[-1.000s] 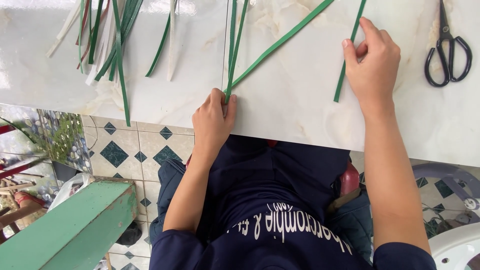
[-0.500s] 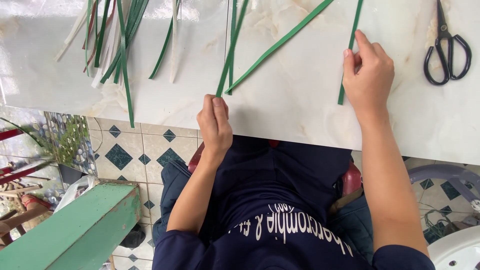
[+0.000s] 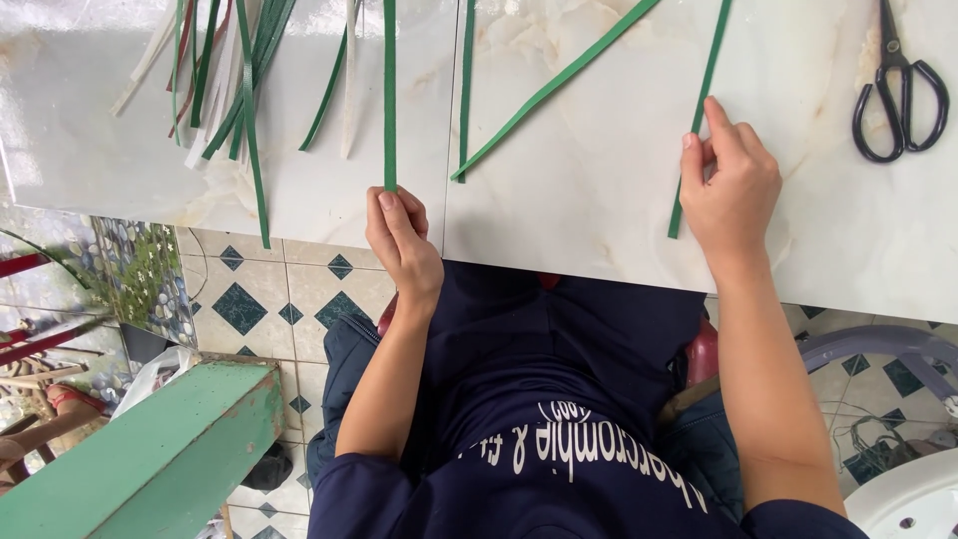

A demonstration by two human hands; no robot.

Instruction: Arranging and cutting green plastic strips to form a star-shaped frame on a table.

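- White marble-patterned counter point(image 3: 599, 200) fills the upper part of the head view, with blue-and-white diamond floor tiles point(image 3: 289, 299) and a green bench point(image 3: 150, 459) below its near edge.
- Left hand point(image 3: 404, 245) sits at the counter's near edge, its fingers point(image 3: 391, 205) pinching the bottom end of a straight green strip point(image 3: 389, 90) that runs away up the counter.
- Right hand point(image 3: 733, 190) rests on the counter further along, thumb and forefinger pressed together on the lower part of a second green strip point(image 3: 704, 110), which leans slightly to one side.
- Between the two hands lie two more green strips, one upright point(image 3: 466, 80) and one slanted point(image 3: 559, 85), their near ends almost meeting; neither is touched.
- Loose pile of green, white and reddish strips point(image 3: 230, 80) lies fanned out near the far left of the counter, well apart from the right hand.
- Black scissors point(image 3: 893, 90) lie closed at the far right, untouched.
- Judging by the layout, the work looks early: four strips are set out singly, nothing is yet crossed, woven or joined, and most of the strips wait in the pile.
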